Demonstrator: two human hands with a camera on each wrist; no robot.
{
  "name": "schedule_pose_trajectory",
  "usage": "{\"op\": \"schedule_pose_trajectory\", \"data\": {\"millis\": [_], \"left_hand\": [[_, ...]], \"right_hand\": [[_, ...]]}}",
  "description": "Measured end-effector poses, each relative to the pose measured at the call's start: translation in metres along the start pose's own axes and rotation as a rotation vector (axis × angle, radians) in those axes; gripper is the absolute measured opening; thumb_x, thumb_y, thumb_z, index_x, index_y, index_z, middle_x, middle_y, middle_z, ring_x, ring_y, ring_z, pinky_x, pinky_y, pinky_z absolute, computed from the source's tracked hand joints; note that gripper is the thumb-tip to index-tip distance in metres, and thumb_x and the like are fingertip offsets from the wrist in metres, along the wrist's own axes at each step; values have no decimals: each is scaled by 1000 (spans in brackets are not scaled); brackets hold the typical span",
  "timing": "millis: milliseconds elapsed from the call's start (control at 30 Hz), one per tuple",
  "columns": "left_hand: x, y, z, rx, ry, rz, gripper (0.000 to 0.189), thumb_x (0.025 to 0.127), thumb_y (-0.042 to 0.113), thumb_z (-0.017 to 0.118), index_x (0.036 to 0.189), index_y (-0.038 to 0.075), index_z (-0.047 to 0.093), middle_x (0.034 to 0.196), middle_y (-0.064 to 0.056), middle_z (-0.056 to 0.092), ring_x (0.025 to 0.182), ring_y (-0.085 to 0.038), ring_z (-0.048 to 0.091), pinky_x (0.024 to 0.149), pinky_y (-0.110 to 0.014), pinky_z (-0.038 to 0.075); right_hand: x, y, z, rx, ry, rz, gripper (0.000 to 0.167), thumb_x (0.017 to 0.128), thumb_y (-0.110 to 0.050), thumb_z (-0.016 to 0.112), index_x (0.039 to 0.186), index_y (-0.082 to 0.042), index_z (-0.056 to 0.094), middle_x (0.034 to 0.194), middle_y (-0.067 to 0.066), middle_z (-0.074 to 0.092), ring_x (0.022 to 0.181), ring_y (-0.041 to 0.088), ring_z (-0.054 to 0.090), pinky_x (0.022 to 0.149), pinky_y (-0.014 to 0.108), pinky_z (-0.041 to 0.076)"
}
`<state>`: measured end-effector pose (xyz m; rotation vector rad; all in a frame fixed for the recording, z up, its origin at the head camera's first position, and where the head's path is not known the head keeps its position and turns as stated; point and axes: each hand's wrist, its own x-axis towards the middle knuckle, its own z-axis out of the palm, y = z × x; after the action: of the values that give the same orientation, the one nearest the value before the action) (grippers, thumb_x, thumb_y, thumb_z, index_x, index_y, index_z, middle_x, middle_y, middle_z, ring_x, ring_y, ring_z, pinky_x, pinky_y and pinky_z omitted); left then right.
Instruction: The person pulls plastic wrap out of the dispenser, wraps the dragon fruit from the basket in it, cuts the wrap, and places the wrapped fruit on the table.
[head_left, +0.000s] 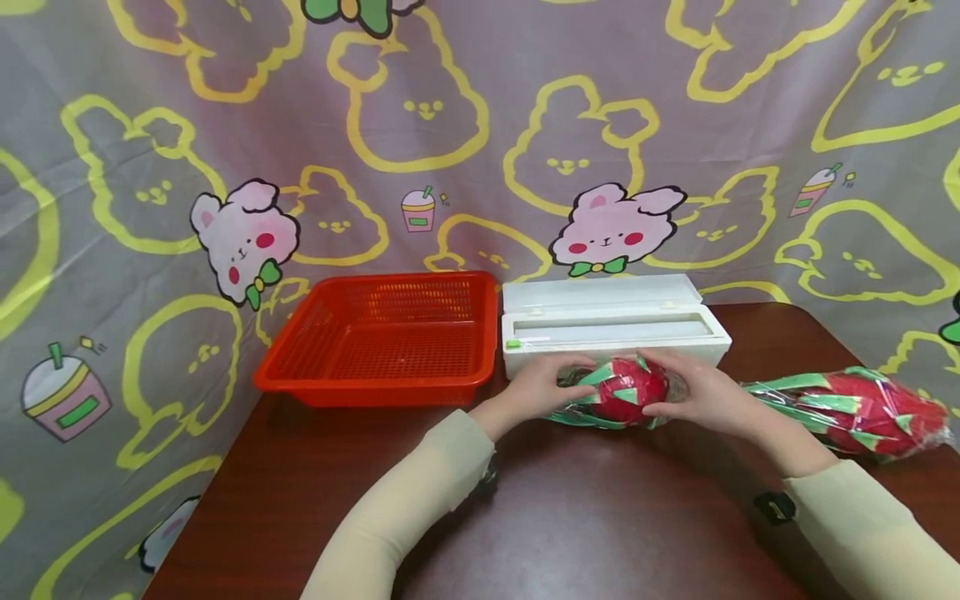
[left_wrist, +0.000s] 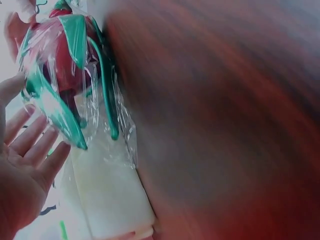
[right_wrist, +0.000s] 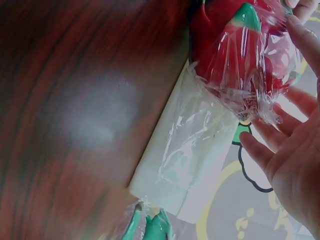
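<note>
A red dragon fruit (head_left: 628,390) with green leaf tips, wrapped in clear plastic film, is between both hands in front of the white box. My left hand (head_left: 542,385) holds its leafy end, thumb and fingers around the film and leaves; in the left wrist view the other fingers of this hand (left_wrist: 30,160) spread beside the leaves. At the rounded end, my right hand (head_left: 701,392) grips the fruit between thumb and fingers. Loose film gathers near the right hand (right_wrist: 295,155) in the right wrist view. The fruit hides part of each hand's fingertips.
Behind the fruit stands a long white box (head_left: 615,346), lid raised, with a green slider on its front rim. A red plastic basket (head_left: 300,385) sits left of it. Another film-wrapped dragon fruit (head_left: 873,412) lies on the brown table (head_left: 600,525) at right, beside the right forearm.
</note>
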<state>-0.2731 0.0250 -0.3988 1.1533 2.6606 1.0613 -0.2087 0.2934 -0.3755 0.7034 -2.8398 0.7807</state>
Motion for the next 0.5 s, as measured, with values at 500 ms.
{"op": "schedule_pose_trajectory", "data": {"millis": [500], "left_hand": [[-27, -8, -19, 54, 165, 22, 52, 89, 36, 71, 136, 17, 57, 144, 1, 47, 134, -14, 39, 106, -34, 37]], "right_hand": [[18, -14, -22, 13, -50, 41, 77, 83, -39, 77, 144, -8, 43, 138, 21, 47, 123, 41, 45, 86, 55, 50]]}}
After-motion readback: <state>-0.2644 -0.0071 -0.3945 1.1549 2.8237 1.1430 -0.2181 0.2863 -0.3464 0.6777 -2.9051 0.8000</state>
